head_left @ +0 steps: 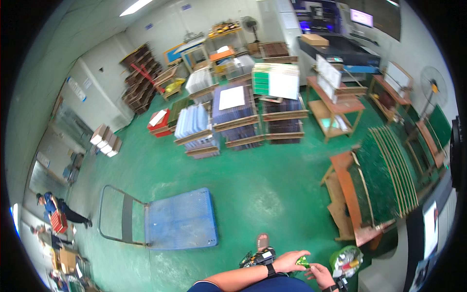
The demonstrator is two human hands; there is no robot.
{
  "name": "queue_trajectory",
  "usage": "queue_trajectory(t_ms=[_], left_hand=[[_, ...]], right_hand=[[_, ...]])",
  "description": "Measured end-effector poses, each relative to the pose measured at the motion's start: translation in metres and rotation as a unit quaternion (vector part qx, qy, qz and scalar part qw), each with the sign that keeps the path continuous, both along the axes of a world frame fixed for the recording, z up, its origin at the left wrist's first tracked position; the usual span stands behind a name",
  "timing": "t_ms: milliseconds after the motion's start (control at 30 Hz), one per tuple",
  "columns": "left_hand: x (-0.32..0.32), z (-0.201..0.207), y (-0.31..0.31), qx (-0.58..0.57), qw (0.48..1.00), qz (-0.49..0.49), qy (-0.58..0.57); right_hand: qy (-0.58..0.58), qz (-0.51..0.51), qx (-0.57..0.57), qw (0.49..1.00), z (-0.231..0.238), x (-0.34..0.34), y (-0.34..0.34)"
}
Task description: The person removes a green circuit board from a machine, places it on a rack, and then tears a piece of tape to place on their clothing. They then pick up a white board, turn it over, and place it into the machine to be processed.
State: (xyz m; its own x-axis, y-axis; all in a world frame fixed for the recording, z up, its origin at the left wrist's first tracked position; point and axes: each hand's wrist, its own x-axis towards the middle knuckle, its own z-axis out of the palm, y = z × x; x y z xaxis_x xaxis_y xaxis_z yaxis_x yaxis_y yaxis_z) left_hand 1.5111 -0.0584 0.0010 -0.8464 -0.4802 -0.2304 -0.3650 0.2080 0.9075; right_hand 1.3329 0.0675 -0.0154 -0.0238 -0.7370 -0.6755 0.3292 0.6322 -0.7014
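Left hand (290, 263) closed, pinching green piece (302, 262) at fingertips. Right hand (322, 276) half-curled just beside piece; contact unclear. Bin (332, 263) near right hand. Steady left pinch, light right fingertips probably best.

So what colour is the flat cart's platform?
The platform is blue, clearest in the head view.

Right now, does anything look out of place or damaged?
Nothing stands out. The blue trolley stands alone on the green floor, but seems ordinary. The green item in the left hand is too small to judge.
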Motion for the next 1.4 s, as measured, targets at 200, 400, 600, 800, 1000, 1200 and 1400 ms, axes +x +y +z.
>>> queue_trajectory(t_ms=[200, 400, 600, 800, 1000, 1200, 1400], left_hand=[[0.043, 0.031, -0.115, -0.063, 0.998, 0.014, 0.004], [0.06, 0.007, -0.203, 0.131, 0.986, 0.101, 0.004], [0.009, 0.041, -0.292, 0.227, 0.969, 0.046, -0.081], [-0.06, 0.054, -0.41, 0.103, 0.985, 0.091, -0.106], [-0.131, 0.087, -0.508, 0.07, 0.98, 0.179, -0.046], [-0.191, 0.076, -0.613, 0.098, 0.981, 0.162, -0.03], [-0.291, 0.072, -0.721, 0.066, 0.993, 0.094, 0.015]], right_hand=[[0.139, 0.195, -0.103, 0.966, 0.032, 0.037, -0.16], [0.133, 0.154, -0.131, 0.97, 0.06, 0.041, -0.248], [0.159, 0.136, -0.174, 0.962, 0.014, -0.014, -0.322], [0.163, 0.112, -0.216, 0.956, 0.043, -0.08, -0.451], [0.287, 0.187, -0.326, 0.881, 0.063, -0.161, -0.58], [0.175, 0.169, -0.276, 0.93, 0.04, -0.218, -0.678], [0.054, 0.033, -0.122, 0.991, 0.062, -0.308, -0.745]])
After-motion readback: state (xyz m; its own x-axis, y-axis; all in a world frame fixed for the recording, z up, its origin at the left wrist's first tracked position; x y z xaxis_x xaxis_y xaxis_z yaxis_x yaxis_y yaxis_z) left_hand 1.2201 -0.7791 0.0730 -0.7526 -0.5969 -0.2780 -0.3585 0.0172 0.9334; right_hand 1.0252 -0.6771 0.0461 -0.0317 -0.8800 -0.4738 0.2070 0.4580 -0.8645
